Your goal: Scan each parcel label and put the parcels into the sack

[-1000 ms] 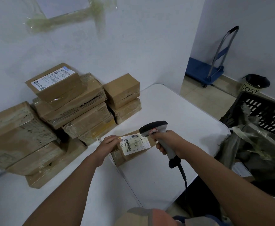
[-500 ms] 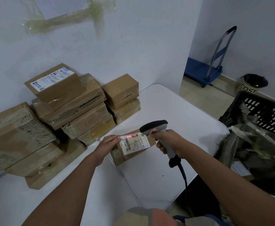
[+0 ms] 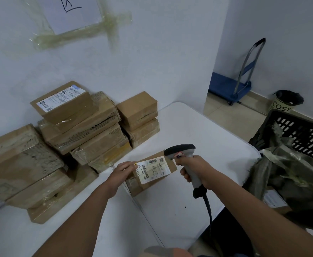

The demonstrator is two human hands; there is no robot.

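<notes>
A small cardboard parcel (image 3: 144,184) lies on the white table (image 3: 204,138), tilted up, with a white barcode label (image 3: 152,169) on top. My left hand (image 3: 121,172) holds the parcel's left edge, fingers curled over it. My right hand (image 3: 194,170) grips a grey handheld scanner (image 3: 181,152) whose dark head points down at the label from the right. The scanner's black cable (image 3: 207,206) hangs off the table edge. The dark green sack (image 3: 289,169) gapes open at the right, beside the table, with a labelled parcel inside.
Stacked cardboard parcels (image 3: 81,127) line the wall at the left and back of the table. A black slotted crate (image 3: 308,134) stands behind the sack. On the floor beyond are a blue hand trolley (image 3: 233,86) and a lined bin (image 3: 286,101).
The red scan line seen on the label half a second ago is gone. Both hands, the scanner and the parcel stay where they were.
</notes>
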